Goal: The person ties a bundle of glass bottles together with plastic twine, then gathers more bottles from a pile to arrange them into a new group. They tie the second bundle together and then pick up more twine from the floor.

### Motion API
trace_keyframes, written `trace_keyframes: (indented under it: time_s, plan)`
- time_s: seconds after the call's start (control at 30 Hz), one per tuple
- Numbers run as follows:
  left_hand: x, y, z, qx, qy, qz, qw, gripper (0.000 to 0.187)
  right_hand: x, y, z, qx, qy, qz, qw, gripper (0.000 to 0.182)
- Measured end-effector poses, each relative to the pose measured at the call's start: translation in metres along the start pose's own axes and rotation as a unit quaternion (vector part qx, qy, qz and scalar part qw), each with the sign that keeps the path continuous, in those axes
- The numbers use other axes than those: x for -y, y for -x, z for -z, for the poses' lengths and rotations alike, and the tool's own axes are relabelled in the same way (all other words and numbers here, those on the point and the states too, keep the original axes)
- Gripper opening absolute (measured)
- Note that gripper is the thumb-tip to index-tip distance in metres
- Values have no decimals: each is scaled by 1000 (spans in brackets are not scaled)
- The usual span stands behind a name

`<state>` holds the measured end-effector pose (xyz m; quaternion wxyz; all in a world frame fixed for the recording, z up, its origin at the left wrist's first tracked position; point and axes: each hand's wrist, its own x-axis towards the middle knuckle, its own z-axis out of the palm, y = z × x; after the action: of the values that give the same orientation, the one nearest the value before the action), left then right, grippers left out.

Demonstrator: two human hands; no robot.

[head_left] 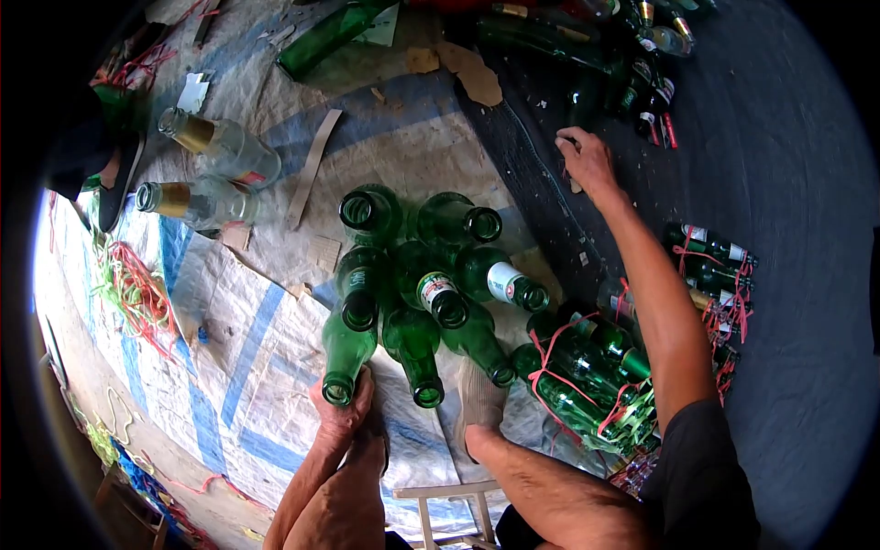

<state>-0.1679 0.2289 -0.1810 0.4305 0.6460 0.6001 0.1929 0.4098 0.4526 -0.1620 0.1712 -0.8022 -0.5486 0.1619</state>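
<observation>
Several empty green glass bottles point(417, 293) lie side by side in a cluster on a blue-and-white woven sheet point(247, 367). My left hand point(344, 412) is closed around the mouth end of the leftmost green bottle point(346, 353) at the near edge of the cluster. My right arm reaches far forward, and my right hand point(587, 160) presses on a dark mat point(788, 165) with its fingers curled. Whether those fingers hold anything is hidden. A bundle of green bottles tied with red bands point(587, 385) lies under my right arm.
Two clear bottles with gold foil necks point(211, 174) lie at the left. More green bottles point(550, 37) are piled at the top, and another tied bundle point(720, 275) lies at the right. Loose red and green bands point(137, 293) are at the left edge. My foot point(478, 408) rests by the cluster.
</observation>
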Motion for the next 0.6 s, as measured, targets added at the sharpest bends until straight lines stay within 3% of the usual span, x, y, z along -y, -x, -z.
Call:
trace_keyframes:
  time_s: [0.13, 0.27, 0.6]
  plan:
    - [-12, -5, 4, -14, -15, -28, 999, 11, -3, 10, -1, 18, -19, -12, 1000, 29]
    - [-17, -9, 5, -32, -33, -66, 997, 10, 7, 28, 1, -3, 12, 34, 999, 28]
    - [-39, -17, 12, -50, -44, -77, 995, 10, 12, 66, -4, 74, -8, 26, 997, 28]
